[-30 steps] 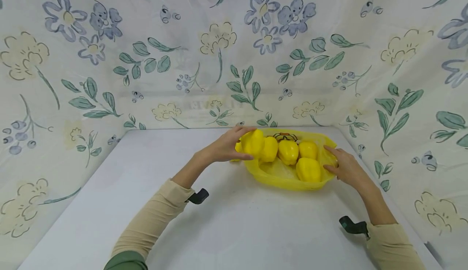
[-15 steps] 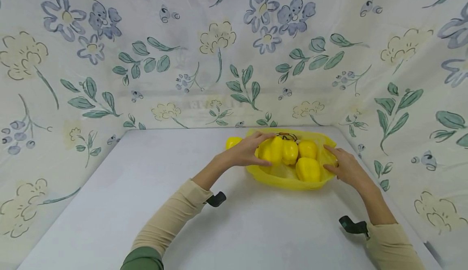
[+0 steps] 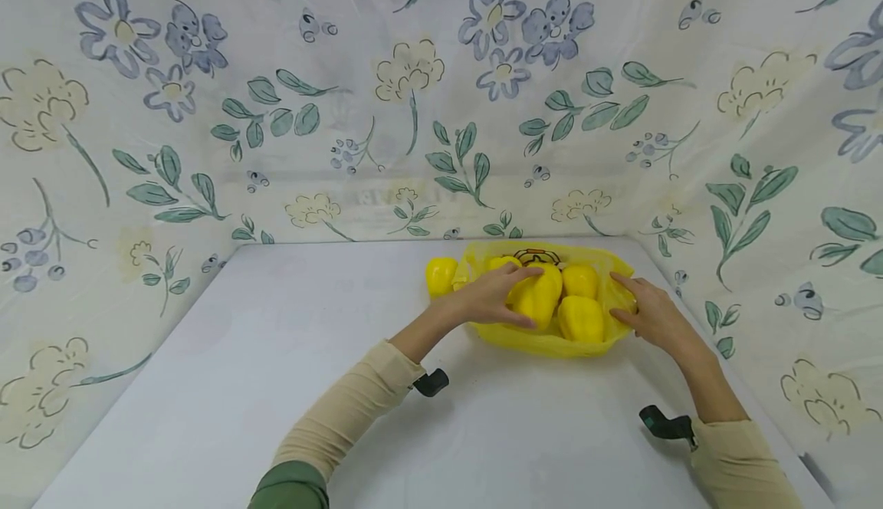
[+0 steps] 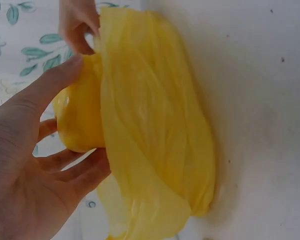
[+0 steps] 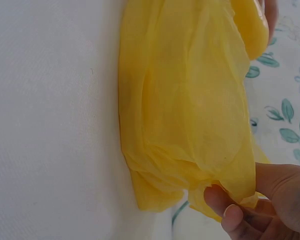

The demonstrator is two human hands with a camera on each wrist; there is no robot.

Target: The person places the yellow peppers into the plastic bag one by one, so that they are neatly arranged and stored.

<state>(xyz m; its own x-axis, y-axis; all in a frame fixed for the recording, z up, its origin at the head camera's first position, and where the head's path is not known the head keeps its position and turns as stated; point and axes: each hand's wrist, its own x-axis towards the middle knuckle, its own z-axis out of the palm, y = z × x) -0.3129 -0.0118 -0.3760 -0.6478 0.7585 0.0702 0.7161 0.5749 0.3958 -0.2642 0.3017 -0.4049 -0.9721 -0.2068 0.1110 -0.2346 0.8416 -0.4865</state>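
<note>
A yellow bell pepper point(image 3: 539, 300) is held in my left hand point(image 3: 486, 297), inside the mouth of a yellow plastic bag point(image 3: 545, 346). In the left wrist view, the thumb and fingers of that hand point(image 4: 30, 165) curve round the pepper point(image 4: 80, 115) beside the bag wall point(image 4: 150, 110). My right hand point(image 3: 651, 315) grips the bag's right edge; the right wrist view shows its fingers point(image 5: 232, 215) pinching the thin plastic. Several other peppers lie in the bag, among them one at the front right point(image 3: 582, 320) and one behind it point(image 3: 580, 282).
One more yellow bell pepper point(image 3: 441, 276) sits on the white table point(image 3: 310, 325), just outside the bag's left side. A flower-patterned cloth point(image 3: 345, 164) hangs behind the table and along its sides. Dark cameras are strapped at both wrists.
My left hand has moved right with the pepper, from the bag's left rim to over its middle, and slightly lower. The pepper outside the bag has come into fuller view. My right hand stays put.
</note>
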